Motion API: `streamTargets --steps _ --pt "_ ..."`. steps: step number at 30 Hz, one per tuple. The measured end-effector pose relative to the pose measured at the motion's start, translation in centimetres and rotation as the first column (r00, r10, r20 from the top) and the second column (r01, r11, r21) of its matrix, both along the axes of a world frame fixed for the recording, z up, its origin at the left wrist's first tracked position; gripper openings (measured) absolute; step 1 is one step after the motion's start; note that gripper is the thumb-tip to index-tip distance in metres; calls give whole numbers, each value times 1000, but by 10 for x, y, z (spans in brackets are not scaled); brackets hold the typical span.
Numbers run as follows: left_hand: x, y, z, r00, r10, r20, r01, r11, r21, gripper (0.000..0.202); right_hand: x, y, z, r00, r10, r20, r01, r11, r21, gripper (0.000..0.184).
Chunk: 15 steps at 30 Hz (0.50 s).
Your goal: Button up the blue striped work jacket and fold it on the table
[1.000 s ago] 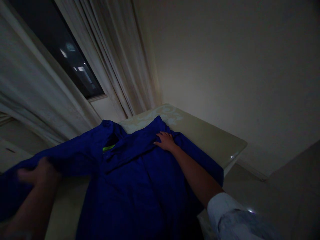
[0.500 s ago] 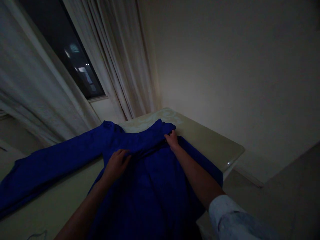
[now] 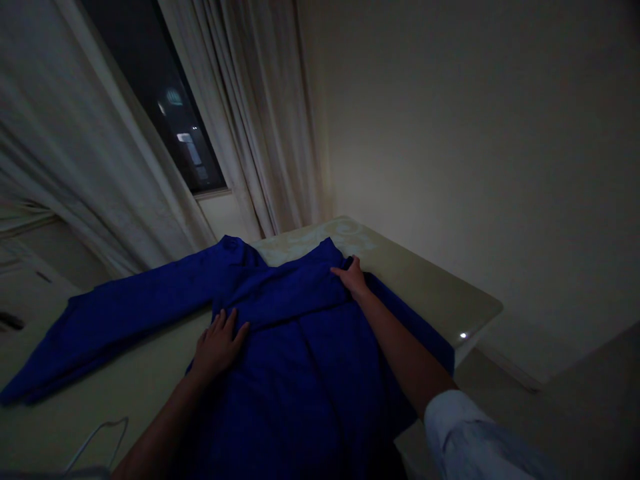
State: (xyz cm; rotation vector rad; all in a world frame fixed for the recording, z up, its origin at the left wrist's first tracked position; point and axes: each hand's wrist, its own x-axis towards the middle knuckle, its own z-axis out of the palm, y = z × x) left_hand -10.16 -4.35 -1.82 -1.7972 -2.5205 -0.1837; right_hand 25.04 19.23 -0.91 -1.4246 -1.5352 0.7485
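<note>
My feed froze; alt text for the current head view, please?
A blue garment, one sleeve stretched left, lies on a table; the left hand rests open on it, the right hand touches its folded upper part, grip unclear. Curtains flank a dark window.

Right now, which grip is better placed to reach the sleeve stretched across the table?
Left, probably: the left grip lies open on the blue garment, close to that sleeve, while the right grip is at the garment's opposite side.

Blue garment across table, left fingers spread, right fingers touching
</note>
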Motion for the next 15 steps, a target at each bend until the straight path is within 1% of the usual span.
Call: streamTargets --steps 1,2,3,4,5,7,8,9,10,12,13,14,15 --pt "3 0 0 1000 13 5 -13 1000 22 82 -1 0 4 996 4 -84 -4 1000 -2 99" --pt "6 -1 1 1000 23 14 -23 999 47 82 -1 1 8 985 27 -169 -22 999 31 99" --pt "9 -2 2 999 30 22 -32 997 73 82 1 3 13 969 63 -239 -43 995 90 100" --pt "11 -3 4 999 34 24 -36 994 101 81 4 5 17 950 64 -305 -23 991 135 99" --pt "14 -4 7 999 31 20 -33 991 131 78 8 8 21 931 23 -365 34 988 148 96" --pt "21 -8 16 1000 -3 -11 5 979 206 69 20 12 28 883 -148 -446 211 973 93 88" --pt "25 -10 22 999 -33 -26 39 968 249 64 26 13 32 854 -239 -462 299 953 59 82" --pt "31 -13 29 997 -71 -27 76 954 292 60 33 13 38 825 -301 -478 369 928 53 75" --pt "37 -18 35 994 -112 -9 108 938 331 57 39 10 45 802 -320 -505 415 906 85 69" --pt "51 -38 45 975 -206 89 156 909 387 51 52 -2 64 776 -252 -579 446 868 219 58" --pt "58 -54 47 955 -248 160 166 900 403 49 60 -13 74 784 -180 -594 422 856 298 54" --pt "64 -74 47 932 -274 238 159 897 412 47 69 -28 84 813 -94 -575 362 854 373 51" --pt "68 -97 43 908 -280 313 133 898 419 44 79 -45 91 856 -11 -518 271 861 430 50"
